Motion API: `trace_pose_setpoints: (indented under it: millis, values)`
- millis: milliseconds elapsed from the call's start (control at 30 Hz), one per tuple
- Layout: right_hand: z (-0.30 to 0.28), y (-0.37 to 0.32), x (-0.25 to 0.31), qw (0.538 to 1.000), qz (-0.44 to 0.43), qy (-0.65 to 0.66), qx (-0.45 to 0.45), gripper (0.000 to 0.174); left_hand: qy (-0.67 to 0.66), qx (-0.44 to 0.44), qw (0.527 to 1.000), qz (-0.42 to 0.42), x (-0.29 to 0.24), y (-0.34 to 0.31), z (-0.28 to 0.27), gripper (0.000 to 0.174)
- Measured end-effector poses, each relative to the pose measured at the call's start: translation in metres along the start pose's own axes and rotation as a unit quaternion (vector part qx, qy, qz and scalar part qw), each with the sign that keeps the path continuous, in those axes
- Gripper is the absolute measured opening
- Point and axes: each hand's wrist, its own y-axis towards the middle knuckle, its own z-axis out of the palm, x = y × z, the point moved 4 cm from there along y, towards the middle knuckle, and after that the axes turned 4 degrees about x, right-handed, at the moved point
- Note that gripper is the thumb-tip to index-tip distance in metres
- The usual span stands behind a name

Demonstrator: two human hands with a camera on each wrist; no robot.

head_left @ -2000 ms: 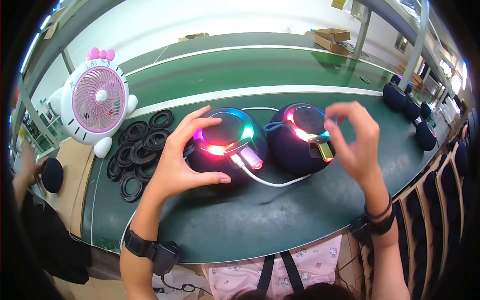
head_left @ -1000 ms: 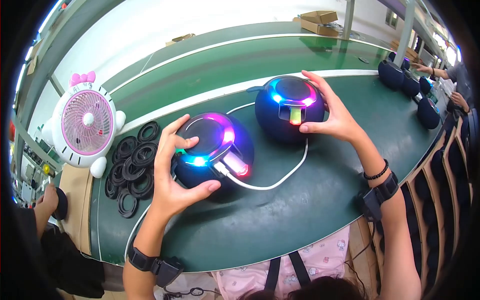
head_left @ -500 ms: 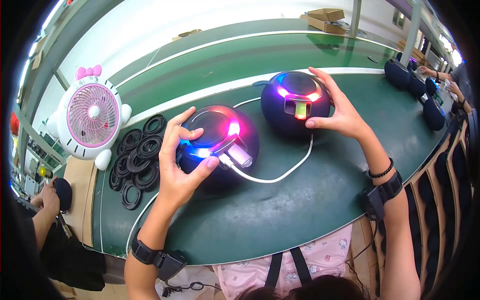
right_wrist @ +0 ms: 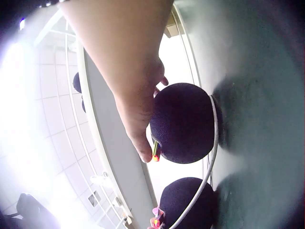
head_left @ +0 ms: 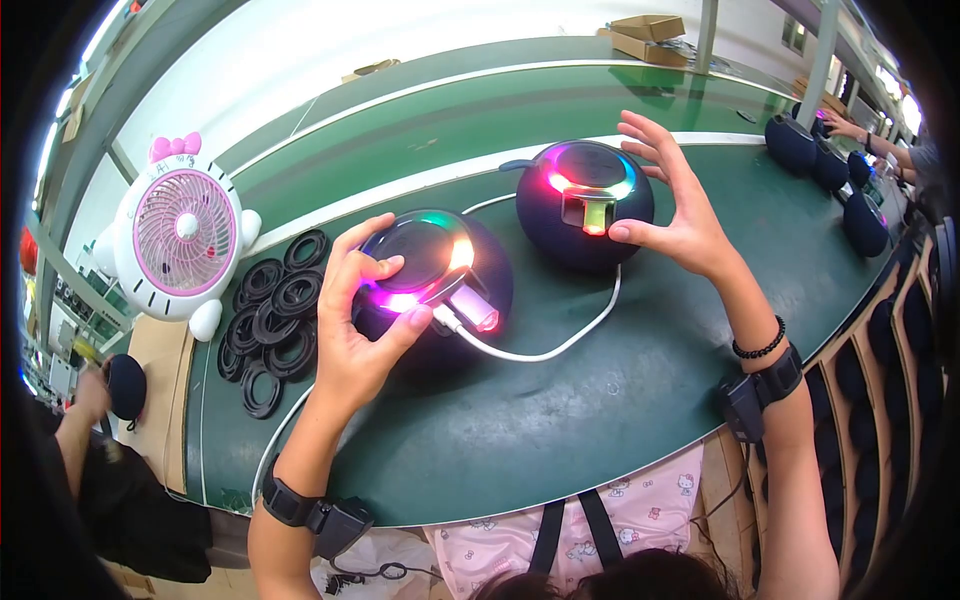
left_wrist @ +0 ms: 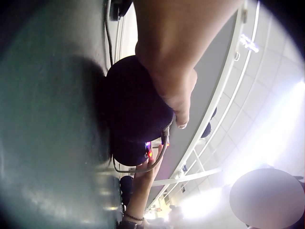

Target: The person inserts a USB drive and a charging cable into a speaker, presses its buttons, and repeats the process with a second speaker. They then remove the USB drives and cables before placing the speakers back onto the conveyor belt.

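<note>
"What's in hand?"
"The near speaker [head_left: 425, 280], dark and round, standing on the green table [head_left: 500, 440] with its light ring glowing. The left hand [head_left: 360, 310] grips it from its left side, forefinger bent over the top, thumb at the front."

"Anything plugged into it?"
"A lit pink stick [head_left: 474, 308] juts from its front, with the plug of a white cable [head_left: 545, 357] just beside. That cable loops off to its right, towards the base of the far speaker [head_left: 562, 238]."

"Where's that one?"
"Right of the near speaker and a little beyond it, ring lit too, a green stick [head_left: 596, 217] in its slot."

"And the right hand [head_left: 685, 215]?"
"At the far speaker's right side, fingers spread apart, thumb close to the green stick. I can't tell whether the thumb touches."

"Further out?"
"Left of the near speaker, a heap of black rings [head_left: 272, 322]; beyond those, a white and pink fan [head_left: 185, 230]. Well to its right, more dark speakers [head_left: 790, 145]."
</note>
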Motion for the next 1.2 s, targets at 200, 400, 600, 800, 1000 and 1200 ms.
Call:
trace_pose_setpoints:
  millis: [200,400,600,800,1000,1200]
  values:
    - [-0.002,-0.004,0.044,0.971,-0.155,-0.167,-0.074,0.073,-0.010,-0.003,1.000,-0.001,0.003,-0.002,0.001,0.035]
    - [0.053,-0.033,0.117,0.975,-0.174,-0.134,0.030,0.033,-0.036,0.008,0.999,-0.013,-0.003,0.000,0.002,0.026]
    - [0.087,-0.046,0.131,0.958,-0.136,-0.249,0.043,0.037,0.020,0.022,0.999,-0.014,-0.010,-0.009,-0.003,0.031]
    - [0.086,-0.047,0.125,0.988,0.005,-0.152,0.030,0.032,0.072,0.050,0.996,-0.032,-0.025,-0.015,-0.001,0.041]
    - [0.078,-0.043,0.117,0.995,0.026,-0.090,0.028,0.029,0.077,0.062,0.992,-0.074,-0.035,-0.016,0.002,0.039]
    - [0.073,-0.043,0.110,0.995,0.044,-0.086,-0.007,0.032,0.082,0.053,0.994,-0.054,-0.031,-0.017,0.004,0.040]
